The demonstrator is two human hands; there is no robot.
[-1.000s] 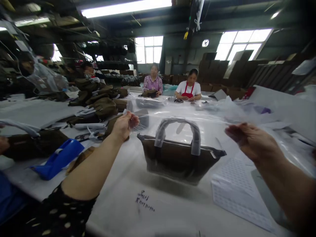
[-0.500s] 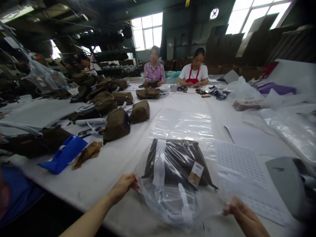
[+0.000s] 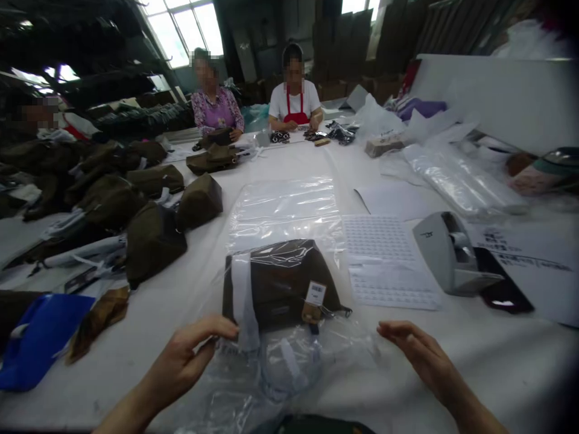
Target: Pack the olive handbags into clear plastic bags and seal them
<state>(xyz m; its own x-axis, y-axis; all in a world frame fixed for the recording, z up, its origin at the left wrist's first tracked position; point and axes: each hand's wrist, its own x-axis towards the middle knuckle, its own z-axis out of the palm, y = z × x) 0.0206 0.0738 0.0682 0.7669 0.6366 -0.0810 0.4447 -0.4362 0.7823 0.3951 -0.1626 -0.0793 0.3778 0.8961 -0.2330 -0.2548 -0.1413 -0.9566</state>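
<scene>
Long white work table (image 3: 289, 163) runs away under factory windows (image 3: 178, 30), with flattened cardboard (image 3: 339, 42) stacked behind it. At the far end, a co-worker in a red apron (image 3: 294, 105) and another in a floral blouse (image 3: 215, 108) sit working, their hands apart from the near pair.

Both forearms reach in from the bottom edge, angled toward each other. The left hand (image 3: 181, 361) is half curled, with its fingertips (image 3: 228, 325) just beside a white strip (image 3: 242, 301) on the packed item. Whether they are pressing the plastic, I can't tell. The right hand (image 3: 420, 355) hangs palm down, its fingers loosely spread and holding nothing, near the plastic's right side.

A brown bag (image 3: 275, 286) lies flat on the table, centered between the hands, inside a clear plastic bag (image 3: 284, 217). Its long axis runs crosswise, and its handles (image 3: 289, 364) point toward the person. The plastic's empty end stretches up the table.

To the right lie a printed label sheet (image 3: 384, 259) and a grey dispenser (image 3: 446, 253). More brown bags (image 3: 151, 244) and a blue pouch (image 3: 40, 340) sit to the left.
</scene>
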